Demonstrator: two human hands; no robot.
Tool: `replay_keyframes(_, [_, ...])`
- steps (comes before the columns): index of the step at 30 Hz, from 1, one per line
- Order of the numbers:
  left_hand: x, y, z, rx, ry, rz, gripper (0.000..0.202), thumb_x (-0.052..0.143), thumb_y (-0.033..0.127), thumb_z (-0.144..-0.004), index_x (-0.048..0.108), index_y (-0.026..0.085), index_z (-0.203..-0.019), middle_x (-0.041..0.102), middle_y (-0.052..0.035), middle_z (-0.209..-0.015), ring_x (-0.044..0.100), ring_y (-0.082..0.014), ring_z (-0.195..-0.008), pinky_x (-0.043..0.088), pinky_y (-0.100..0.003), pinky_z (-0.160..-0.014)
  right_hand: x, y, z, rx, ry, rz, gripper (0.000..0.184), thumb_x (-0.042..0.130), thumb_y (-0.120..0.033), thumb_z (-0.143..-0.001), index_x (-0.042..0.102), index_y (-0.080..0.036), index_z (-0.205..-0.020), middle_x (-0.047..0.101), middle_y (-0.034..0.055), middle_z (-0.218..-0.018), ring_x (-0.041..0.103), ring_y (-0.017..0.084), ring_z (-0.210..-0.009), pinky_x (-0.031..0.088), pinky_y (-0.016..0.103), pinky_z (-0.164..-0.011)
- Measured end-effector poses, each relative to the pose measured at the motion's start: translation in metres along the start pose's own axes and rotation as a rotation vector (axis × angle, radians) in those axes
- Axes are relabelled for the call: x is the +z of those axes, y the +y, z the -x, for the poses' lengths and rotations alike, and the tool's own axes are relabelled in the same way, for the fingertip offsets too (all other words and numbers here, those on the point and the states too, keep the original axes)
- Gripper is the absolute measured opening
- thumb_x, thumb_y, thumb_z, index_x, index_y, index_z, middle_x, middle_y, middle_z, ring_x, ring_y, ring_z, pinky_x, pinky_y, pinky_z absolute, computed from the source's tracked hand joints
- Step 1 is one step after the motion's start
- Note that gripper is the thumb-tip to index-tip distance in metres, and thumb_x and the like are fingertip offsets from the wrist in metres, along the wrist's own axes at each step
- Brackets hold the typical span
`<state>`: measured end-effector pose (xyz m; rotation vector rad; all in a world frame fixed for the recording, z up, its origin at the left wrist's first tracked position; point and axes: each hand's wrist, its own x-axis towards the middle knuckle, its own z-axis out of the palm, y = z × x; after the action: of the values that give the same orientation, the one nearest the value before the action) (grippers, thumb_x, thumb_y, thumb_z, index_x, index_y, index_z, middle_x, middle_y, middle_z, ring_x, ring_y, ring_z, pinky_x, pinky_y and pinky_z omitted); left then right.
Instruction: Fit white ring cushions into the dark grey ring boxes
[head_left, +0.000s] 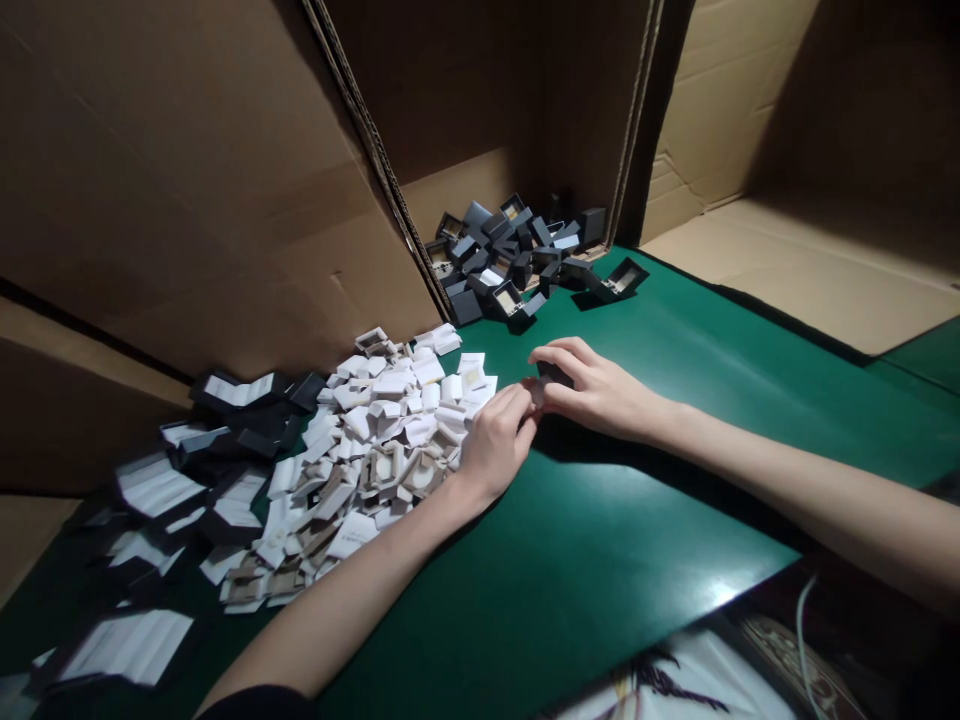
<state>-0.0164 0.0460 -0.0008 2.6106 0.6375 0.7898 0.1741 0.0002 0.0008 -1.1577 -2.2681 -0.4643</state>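
Over the green table, my two hands meet just right of a heap of white folded inserts (409, 400). My right hand (600, 390) is curled around a small dark box (553, 374), mostly covered by the fingers. My left hand (496, 440) is closed, its fingertips pressed together at the box's near left side. A small pale bit shows between the fingertips of both hands; what it is I cannot make out. The inserts beside my left wrist include pale card pieces with round and square recesses.
Small dark boxes (502, 250), some with lids raised, are piled at a cardboard box's opening. Larger black cases with white linings (161, 485) lie at left. Cardboard walls (187, 180) rise behind the green table (637, 560). White fabric (675, 680) and a cable (802, 630) show below its front edge.
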Motion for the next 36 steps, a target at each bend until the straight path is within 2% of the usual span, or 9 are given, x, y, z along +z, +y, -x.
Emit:
replay_keyframes(6, [0.002,-0.001,0.001,0.023,-0.022,-0.004,0.013,0.049,0.011,-0.09,0.047,0.018,-0.079,0.056,-0.0029,-0.084,0.055,-0.0172,-0.083,0.047,-0.029,-0.073,-0.006,0.006,0.0,-0.031,-0.031,-0.085,0.015,0.054,-0.028,-0.09,0.062,-0.017,-0.085,0.047,0.0152,-0.128,0.041,0.028,-0.121,0.05,0.044,-0.094])
replay_keyframes(9, [0.003,0.0,0.002,0.043,-0.024,-0.045,0.013,0.047,0.018,-0.092,0.051,0.017,-0.08,0.058,-0.0051,-0.087,0.056,-0.0195,-0.09,0.049,-0.033,-0.08,-0.01,0.012,0.002,-0.049,-0.053,-0.126,0.016,0.055,-0.029,-0.089,0.065,-0.018,-0.084,0.047,0.0142,-0.133,0.04,0.028,-0.125,0.047,0.046,-0.098])
replay_keyframes(12, [0.005,0.002,0.005,0.087,-0.024,-0.137,0.014,0.047,0.022,-0.093,0.058,0.015,-0.097,0.058,-0.0121,-0.112,0.052,-0.0247,-0.112,0.047,-0.04,-0.094,-0.011,0.021,0.003,-0.02,-0.018,-0.13,0.015,0.058,-0.028,-0.088,0.067,-0.019,-0.083,0.046,0.0125,-0.137,0.038,0.03,-0.129,0.044,0.05,-0.1])
replay_keyframes(14, [0.006,0.003,0.007,0.107,-0.043,-0.211,0.024,0.048,0.023,-0.092,0.057,0.016,-0.113,0.049,-0.0155,-0.13,0.046,-0.0275,-0.123,0.045,-0.042,-0.1,-0.01,0.027,0.005,0.016,0.017,-0.134,0.013,0.059,-0.027,-0.087,0.068,-0.019,-0.083,0.045,0.0124,-0.139,0.036,0.031,-0.13,0.044,0.053,-0.101])
replay_keyframes(16, [0.005,0.005,0.008,0.11,-0.074,-0.267,0.032,0.048,0.022,-0.092,0.054,0.018,-0.122,0.043,-0.0162,-0.137,0.043,-0.0286,-0.125,0.044,-0.043,-0.101,-0.008,0.031,0.007,0.044,0.043,-0.149,0.011,0.06,-0.026,-0.086,0.069,-0.019,-0.084,0.044,0.0127,-0.139,0.036,0.031,-0.131,0.044,0.054,-0.1])
replay_keyframes(21, [0.001,0.01,0.006,0.107,-0.084,-0.303,0.034,0.047,0.018,-0.089,0.053,0.016,-0.122,0.048,-0.014,-0.13,0.045,-0.0273,-0.121,0.044,-0.043,-0.099,-0.005,0.035,0.01,0.069,0.053,-0.203,0.01,0.058,-0.02,-0.086,0.069,-0.019,-0.085,0.045,0.0124,-0.138,0.039,0.03,-0.128,0.045,0.054,-0.098])
replay_keyframes(25, [-0.001,0.011,0.005,0.115,-0.053,-0.297,0.029,0.048,0.014,-0.086,0.055,0.013,-0.114,0.053,-0.0131,-0.116,0.049,-0.0263,-0.111,0.046,-0.04,-0.093,-0.008,0.034,0.009,0.05,0.075,-0.249,0.024,0.049,-0.006,-0.085,0.068,-0.02,-0.086,0.049,0.0109,-0.134,0.044,0.027,-0.124,0.047,0.051,-0.096])
replay_keyframes(29, [0.0,0.009,0.006,0.133,-0.052,-0.286,0.03,0.047,0.012,-0.085,0.054,0.013,-0.115,0.053,-0.013,-0.116,0.049,-0.0263,-0.11,0.046,-0.041,-0.092,-0.009,0.031,0.008,0.065,0.151,-0.287,0.034,0.042,0.0,-0.083,0.067,-0.022,-0.086,0.054,0.0086,-0.128,0.048,0.024,-0.119,0.049,0.049,-0.093])
replay_keyframes(36, [0.0,0.007,0.006,0.165,-0.041,-0.245,0.031,0.044,0.01,-0.087,0.056,0.014,-0.115,0.057,-0.0114,-0.109,0.053,-0.0237,-0.105,0.049,-0.038,-0.088,-0.006,0.023,0.009,0.033,0.104,-0.328,0.034,0.048,0.002,-0.077,0.068,-0.025,-0.084,0.046,0.0043,-0.138,0.04,0.027,-0.128,0.044,0.056,-0.097])
